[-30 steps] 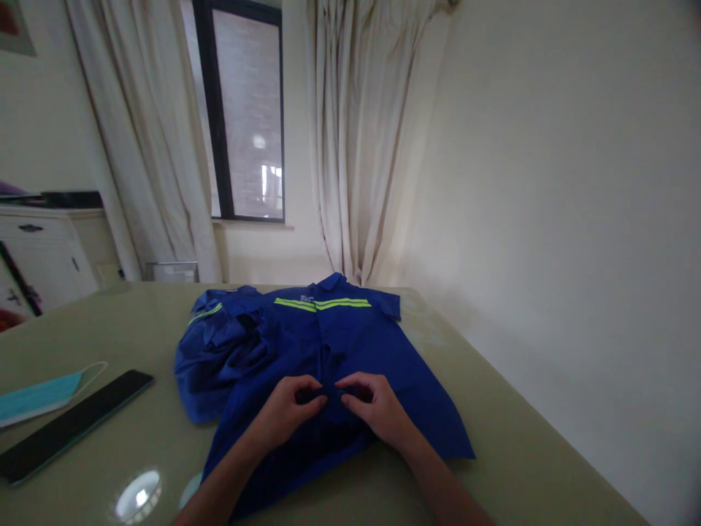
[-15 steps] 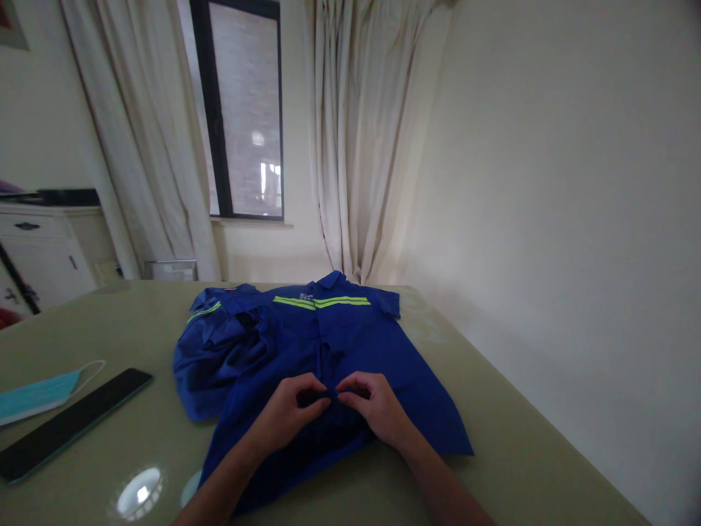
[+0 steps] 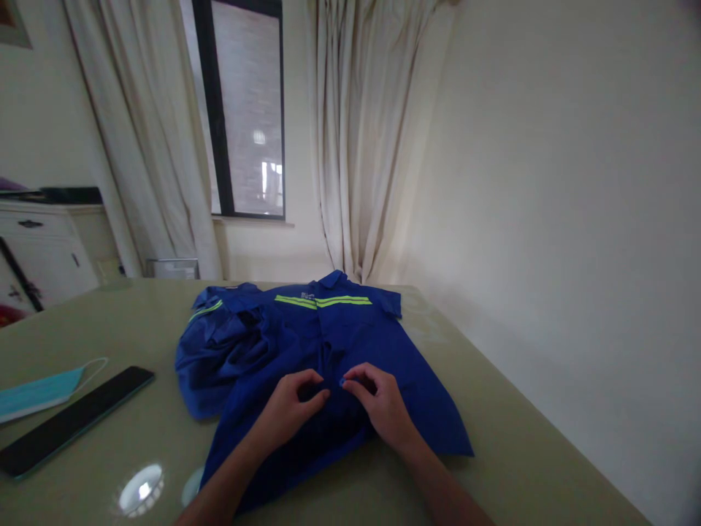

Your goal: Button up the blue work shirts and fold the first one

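Long curtains [image 3: 361, 139] and a white cabinet [image 3: 47, 252] suggest a room in a home.

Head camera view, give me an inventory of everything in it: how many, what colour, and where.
Shirt: one, blue with yellow-green stripes, table centre
Crumpled garment: one, blue with yellow-green stripe, left of shirt
Face mask: one, light blue, table left
Phone: one, black, beside mask
Table: one, olive green, foreground
Bright reflection: one, white, tabletop lower left
Window: one, dark frame, back
Curtains: two, cream, flanking window
Cabinet: one, white, far left
Picture: one, partly cut off, top left
Wall: cream, right
Left hand: one, bare, over shirt front
Right hand: one, bare, pinching small blue bit
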`<state>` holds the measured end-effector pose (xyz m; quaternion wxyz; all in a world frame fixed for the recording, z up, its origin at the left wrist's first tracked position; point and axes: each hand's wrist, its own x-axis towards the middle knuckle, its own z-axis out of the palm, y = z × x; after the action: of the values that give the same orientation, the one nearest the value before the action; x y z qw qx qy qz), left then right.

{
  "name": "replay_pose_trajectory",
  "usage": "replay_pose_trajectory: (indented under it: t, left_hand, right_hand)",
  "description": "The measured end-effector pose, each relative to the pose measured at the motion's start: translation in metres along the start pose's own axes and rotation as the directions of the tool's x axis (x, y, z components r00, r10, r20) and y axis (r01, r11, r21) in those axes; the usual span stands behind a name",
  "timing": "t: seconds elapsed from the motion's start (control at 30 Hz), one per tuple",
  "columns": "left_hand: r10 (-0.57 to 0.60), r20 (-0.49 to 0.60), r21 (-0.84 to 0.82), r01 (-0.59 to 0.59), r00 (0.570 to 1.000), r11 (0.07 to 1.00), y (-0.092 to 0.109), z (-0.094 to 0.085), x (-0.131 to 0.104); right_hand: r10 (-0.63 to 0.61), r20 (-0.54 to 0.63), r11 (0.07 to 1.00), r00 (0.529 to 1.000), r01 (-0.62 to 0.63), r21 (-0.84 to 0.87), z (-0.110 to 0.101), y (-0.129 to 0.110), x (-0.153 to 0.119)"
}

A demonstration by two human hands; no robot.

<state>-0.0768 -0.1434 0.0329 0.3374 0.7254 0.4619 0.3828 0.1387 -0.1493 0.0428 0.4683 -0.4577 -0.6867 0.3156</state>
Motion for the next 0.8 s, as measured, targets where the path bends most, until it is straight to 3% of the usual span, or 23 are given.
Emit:
replay_pose_trajectory:
  t: [0.17,0.27,0.63,0.8]
  left_hand:
    - [0.208,0.025,0.03,-0.208,0.978,0.978,0.01,0.004,-0.006]
    - [0.257,-0.011,0.059,-0.256,0.966,0.965,0.012,0.007,-0.009]
    - [0.219,0.02,0.042,-0.219,0.976,0.975,0.005,0.009,-0.006]
    - [0.111,-0.015,0.021,-0.111,0.994,0.994,0.004,0.007,-0.003]
  right_hand:
    - [-0.002,0.09,1.0,0.996,0.002,0.001,0.002,0.003,0.0]
    - [-0.013,0.166,1.0,0.986,0.008,0.028,0.002,0.005,0.0]
    - [0.004,0.19,0.998,0.982,-0.015,0.055,0.006,0.013,-0.002]
    - [0.052,0.141,0.997,0.989,-0.059,0.05,0.008,0.018,-0.004]
